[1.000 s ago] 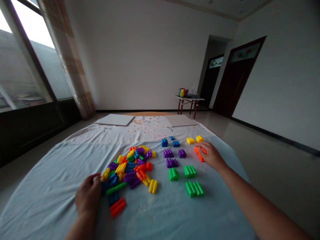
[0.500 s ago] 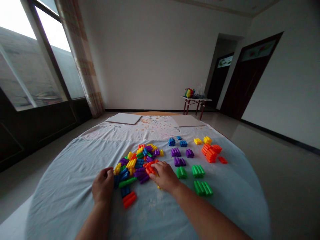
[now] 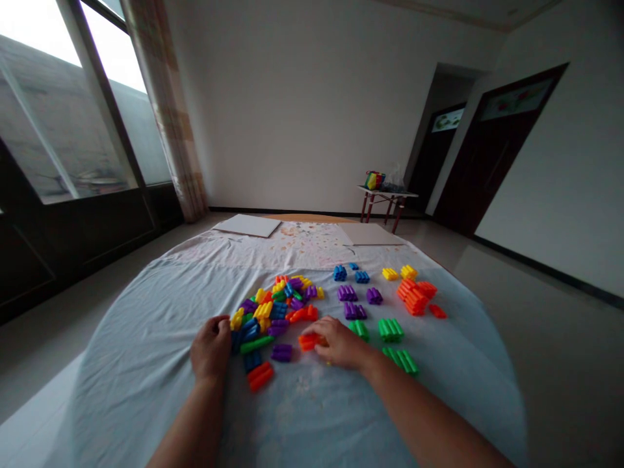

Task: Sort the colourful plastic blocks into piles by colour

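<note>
My left hand (image 3: 210, 348) rests closed at the left edge of a mixed heap of ribbed plastic building blocks; what its curled fingers hold, if anything, is hidden. Over the cloth just right of the heap, my right hand (image 3: 341, 343) grips an orange building block (image 3: 307, 342). Between the hands lie a purple block (image 3: 281, 353), a long green block (image 3: 257, 344) and a red-orange block (image 3: 260, 376). More orange blocks (image 3: 303, 314) lie at the heap's right side. Beyond my right hand are grouped green blocks (image 3: 390, 330) and purple blocks (image 3: 348, 293).
Orange blocks (image 3: 414, 298) are stacked at the right, with yellow blocks (image 3: 390, 274) and blue blocks (image 3: 340, 273) farther back. Two flat boards, a white one (image 3: 249, 225) and a beige one (image 3: 371, 234), lie on the table's far part. A small side table (image 3: 387, 192) stands beyond.
My right hand has drawn back from the heap, towards me and slightly right, with an orange block. A purple block now lies apart from the heap. The camera view has shifted slightly.
</note>
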Demonstrator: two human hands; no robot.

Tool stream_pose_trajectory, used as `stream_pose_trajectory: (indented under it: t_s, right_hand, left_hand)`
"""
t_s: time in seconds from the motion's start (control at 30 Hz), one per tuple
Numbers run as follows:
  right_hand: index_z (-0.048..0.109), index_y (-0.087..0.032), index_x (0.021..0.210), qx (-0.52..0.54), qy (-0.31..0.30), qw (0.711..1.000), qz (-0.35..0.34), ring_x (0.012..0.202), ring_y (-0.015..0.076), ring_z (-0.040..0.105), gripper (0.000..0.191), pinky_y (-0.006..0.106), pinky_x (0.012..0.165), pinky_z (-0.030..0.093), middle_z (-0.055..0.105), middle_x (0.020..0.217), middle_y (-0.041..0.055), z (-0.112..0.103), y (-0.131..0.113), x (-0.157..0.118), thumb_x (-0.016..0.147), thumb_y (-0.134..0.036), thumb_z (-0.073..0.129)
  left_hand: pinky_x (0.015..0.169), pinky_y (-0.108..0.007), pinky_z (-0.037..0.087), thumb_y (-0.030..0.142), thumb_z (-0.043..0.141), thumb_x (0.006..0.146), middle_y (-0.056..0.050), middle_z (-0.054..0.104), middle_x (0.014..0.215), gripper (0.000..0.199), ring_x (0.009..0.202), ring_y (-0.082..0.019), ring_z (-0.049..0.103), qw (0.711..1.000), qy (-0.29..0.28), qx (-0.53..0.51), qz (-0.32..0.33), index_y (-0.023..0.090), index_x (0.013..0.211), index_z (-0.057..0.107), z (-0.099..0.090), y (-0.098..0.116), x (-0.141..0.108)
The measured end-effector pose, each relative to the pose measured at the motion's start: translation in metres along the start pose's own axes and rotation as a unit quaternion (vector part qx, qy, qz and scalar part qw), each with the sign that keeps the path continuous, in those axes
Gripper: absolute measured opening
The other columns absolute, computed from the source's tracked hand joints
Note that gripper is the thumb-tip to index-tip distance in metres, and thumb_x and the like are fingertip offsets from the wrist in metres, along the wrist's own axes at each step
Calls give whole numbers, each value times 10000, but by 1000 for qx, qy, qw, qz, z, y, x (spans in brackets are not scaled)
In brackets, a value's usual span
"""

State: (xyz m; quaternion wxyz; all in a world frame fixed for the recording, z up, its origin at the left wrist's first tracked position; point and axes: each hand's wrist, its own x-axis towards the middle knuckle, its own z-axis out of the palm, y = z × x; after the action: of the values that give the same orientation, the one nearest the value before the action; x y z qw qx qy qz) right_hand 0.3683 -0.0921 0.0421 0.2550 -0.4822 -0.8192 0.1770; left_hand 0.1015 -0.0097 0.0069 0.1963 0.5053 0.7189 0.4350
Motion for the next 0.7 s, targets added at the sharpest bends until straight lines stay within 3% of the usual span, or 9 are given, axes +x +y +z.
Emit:
stream_pose_trajectory:
  t_s: [0.17, 0.27, 0.4, 0.53, 0.63, 0.7]
  right_hand:
    - [650, -216, 1042, 11, 46, 998, -44, 1078, 186, 542, 541, 365, 973, 407, 657, 1099, 42, 5, 1, -4, 616, 37, 432]
    - [644, -182, 1039, -7, 97, 995, -14, 1065, 200, 531, 485, 364, 957, 416, 641, 1080, 72, 8, -3, -8, 641, 26, 463]
    - [638, -174, 984, -43, 108, 992, 42, 983, 228, 541, 266, 367, 895, 440, 625, 970, 80, 13, -12, -15, 718, -171, 628]
    - [609, -189, 993, -86, 80, 989, 94, 945, 250, 550, 317, 385, 852, 442, 613, 959, 75, 24, -15, -20, 708, -298, 696]
    - [582, -206, 1079, -76, 75, 992, 65, 978, 245, 550, 368, 378, 868, 430, 619, 1019, 68, 32, -13, -21, 725, -232, 682]
    - [565, -206, 1118, -58, 88, 994, 36, 1006, 242, 542, 408, 379, 890, 421, 618, 1064, 68, 34, -11, -22, 727, -193, 680]
  left_hand:
    - [587, -276, 366, 370, 428, 744, -62, 650, 784, 357, 723, -199, 575, 1000, 2, -1, 4, 185, 928, 671, 0, 0, 0]
    - [593, -275, 366, 374, 425, 744, -63, 650, 786, 357, 722, -198, 573, 1000, 7, 1, 3, 189, 921, 673, 0, 0, -1]
    - [589, -273, 364, 372, 427, 742, -59, 652, 774, 345, 712, -196, 572, 1000, 11, 4, 9, 194, 906, 673, 0, -1, -1]
    - [579, -279, 372, 376, 422, 753, -54, 643, 735, 337, 673, -196, 571, 1000, 17, 9, 25, 196, 895, 669, 1, -4, 0]
    - [631, -311, 407, 377, 409, 760, -76, 642, 764, 344, 691, -213, 575, 997, 29, 14, 70, 178, 895, 654, 0, -1, -2]
    - [752, -344, 427, 381, 416, 756, -97, 651, 859, 337, 803, -233, 583, 990, 28, 13, 134, 173, 890, 645, 1, 6, -7]
